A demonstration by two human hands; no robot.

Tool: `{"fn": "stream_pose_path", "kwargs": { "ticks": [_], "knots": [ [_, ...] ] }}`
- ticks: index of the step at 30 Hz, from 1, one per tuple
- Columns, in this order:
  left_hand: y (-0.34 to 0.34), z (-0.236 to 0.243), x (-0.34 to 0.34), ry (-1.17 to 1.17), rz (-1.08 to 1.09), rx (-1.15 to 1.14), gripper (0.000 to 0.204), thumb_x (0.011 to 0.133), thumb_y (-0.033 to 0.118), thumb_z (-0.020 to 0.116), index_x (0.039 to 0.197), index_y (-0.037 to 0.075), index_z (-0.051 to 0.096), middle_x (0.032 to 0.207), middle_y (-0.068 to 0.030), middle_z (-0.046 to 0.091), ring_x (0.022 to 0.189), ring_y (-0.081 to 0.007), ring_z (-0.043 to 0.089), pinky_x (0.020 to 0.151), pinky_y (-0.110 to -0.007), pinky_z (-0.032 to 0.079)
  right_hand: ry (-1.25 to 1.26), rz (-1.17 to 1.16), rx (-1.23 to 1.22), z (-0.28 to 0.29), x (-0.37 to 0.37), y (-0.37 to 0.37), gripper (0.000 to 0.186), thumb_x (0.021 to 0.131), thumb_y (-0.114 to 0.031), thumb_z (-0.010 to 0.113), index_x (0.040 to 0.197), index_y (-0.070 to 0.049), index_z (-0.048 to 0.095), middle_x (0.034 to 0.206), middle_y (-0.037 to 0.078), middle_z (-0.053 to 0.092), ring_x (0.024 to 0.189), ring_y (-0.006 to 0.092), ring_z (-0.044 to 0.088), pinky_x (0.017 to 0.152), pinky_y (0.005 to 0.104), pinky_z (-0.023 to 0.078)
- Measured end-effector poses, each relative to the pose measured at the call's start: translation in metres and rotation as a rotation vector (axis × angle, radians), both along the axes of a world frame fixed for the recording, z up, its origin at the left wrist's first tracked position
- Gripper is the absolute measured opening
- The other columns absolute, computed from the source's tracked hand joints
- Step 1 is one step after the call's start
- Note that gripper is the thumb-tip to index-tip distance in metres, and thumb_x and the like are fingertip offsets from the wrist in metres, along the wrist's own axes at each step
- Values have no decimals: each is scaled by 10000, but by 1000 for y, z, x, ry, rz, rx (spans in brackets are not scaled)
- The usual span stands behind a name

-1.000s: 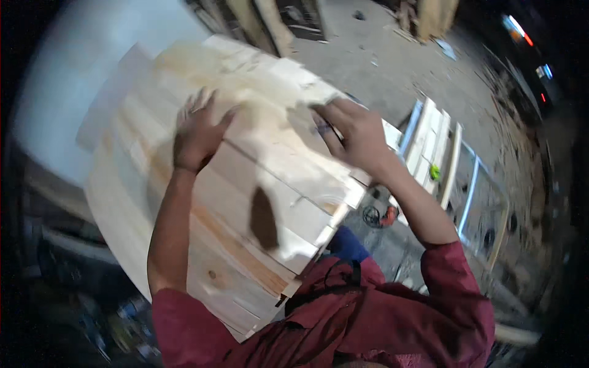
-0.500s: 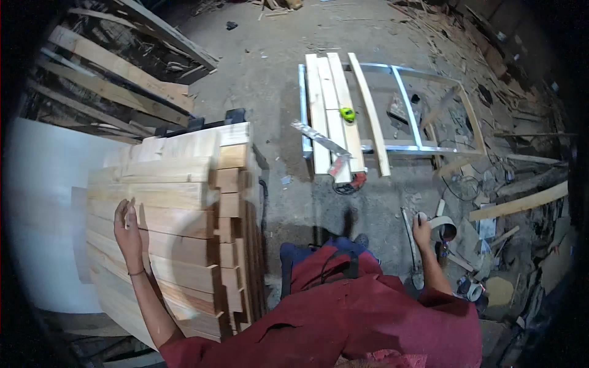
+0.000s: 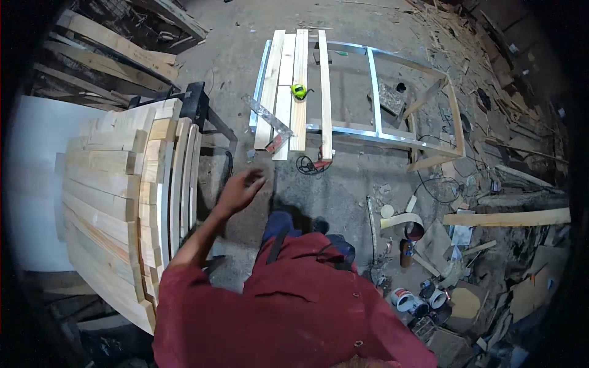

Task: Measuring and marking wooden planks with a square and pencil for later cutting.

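- At your far left stands a white panel (image 3: 30,184), upright behind everything else; it looks parked there out of the way.
- Against it leans the stack of wooden panels (image 3: 116,196), pale slatted boards set on edge. Its long axis runs from the top of the view, near the dark metal stand (image 3: 196,104), down toward your left shoulder, with the slat ends and edges turned to your right. I judge it is stored on edge so one panel can be pulled off at a time.
- Your left hand (image 3: 240,190) hangs in the air just right of the stack, apart from it, fingers loose and spread, gripping nothing.
- Further right, on the floor ahead, several planks (image 3: 288,86) lie lengthwise on a metal frame (image 3: 374,92), pointing away from you, with a yellow tape measure (image 3: 299,91) on top, kept handy.
- Your right hand is out of sight below your red shirt (image 3: 288,306), so I cannot tell its state.
- At the right edge lie cans (image 3: 417,300) and wood scraps.
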State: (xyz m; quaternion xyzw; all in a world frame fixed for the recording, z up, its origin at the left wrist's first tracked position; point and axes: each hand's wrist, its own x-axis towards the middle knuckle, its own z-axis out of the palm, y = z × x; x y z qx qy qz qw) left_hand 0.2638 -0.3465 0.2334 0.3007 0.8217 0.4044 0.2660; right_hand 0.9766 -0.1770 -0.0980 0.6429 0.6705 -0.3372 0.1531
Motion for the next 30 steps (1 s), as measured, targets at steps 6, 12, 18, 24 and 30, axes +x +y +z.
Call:
{"fn": "stream_pose_path", "kwargs": {
  "ticks": [6,12,18,24,30],
  "knots": [
    [187,-137,-65,210,257,157,463,931,345,705,1229,-5,652,1104,-208,698,972,-322,686,888,-412,539,469,78,465,31,-148,124,389,932,-306,638,1007,74,677,924,268,710,842,443,678,776,488,507],
    [323,-210,-161,599,326,-60,601,851,316,731,1393,128,551,1409,-217,509,1272,-449,497,1022,-524,470,486,233,195,64,-289,295,308,976,-255,605,962,42,682,786,187,694,772,286,687,736,415,514],
    [369,-239,-237,476,304,-493,670,861,418,742,1469,279,500,1551,-147,397,1354,-427,429,1032,-557,467,404,220,178,97,-309,373,355,995,-316,581,1046,20,681,869,245,691,858,385,695,770,467,514],
    [341,-218,-275,514,463,-650,603,898,447,699,1426,190,562,1449,-129,532,1269,-396,525,1052,-540,433,40,-97,79,68,-186,372,450,956,-389,585,1077,32,690,897,219,726,865,376,700,801,472,523],
    [398,-213,-214,457,335,-135,952,872,551,717,1538,-8,329,1468,-328,463,1297,-495,511,1080,-495,443,-1,-214,48,20,-98,324,499,878,-377,640,1133,49,690,999,259,720,924,471,669,843,537,508]
  ]
}}
